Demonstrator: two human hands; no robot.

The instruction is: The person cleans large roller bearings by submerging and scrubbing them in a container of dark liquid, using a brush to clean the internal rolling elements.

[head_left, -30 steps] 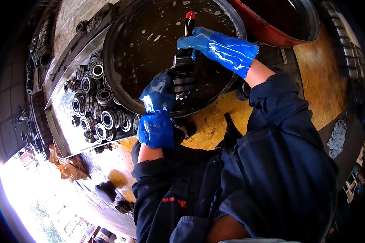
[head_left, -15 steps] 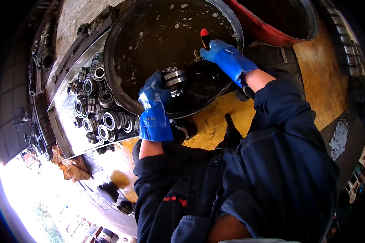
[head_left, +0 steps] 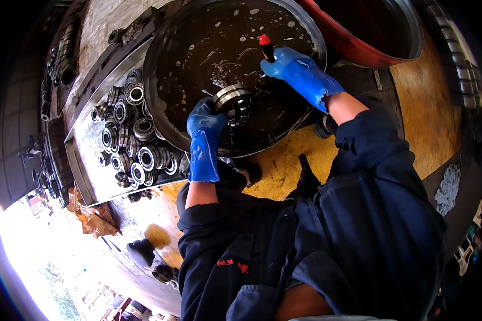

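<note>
My left hand (head_left: 203, 119), in a blue rubber glove, grips a steel roller bearing (head_left: 232, 95) by its left side. The bearing is tilted above dark liquid in a wide round basin (head_left: 149, 85), its rollers showing underneath. My right hand (head_left: 284, 63), gloved the same way, is closed round a tool with a black handle and red end (head_left: 265, 47). The red end points up and away from me. The tool's working end is hidden, so its kind cannot be told. The right hand is apart from the bearing, over the basin's right side.
Left of the basin, a metal tray (head_left: 78, 166) carries a pile of bearings (head_left: 144, 128). A red drum (head_left: 353, 45) stands at the far right. Crumpled brown paper (head_left: 95, 216) lies near the tray's front left corner. Yellowish ground (head_left: 284, 163) shows between the basin and my legs.
The bearing has turned in my left hand and shows more of its rollers. My right hand has shifted slightly left with the tool. Foam and ripples now show beyond the bearing.
</note>
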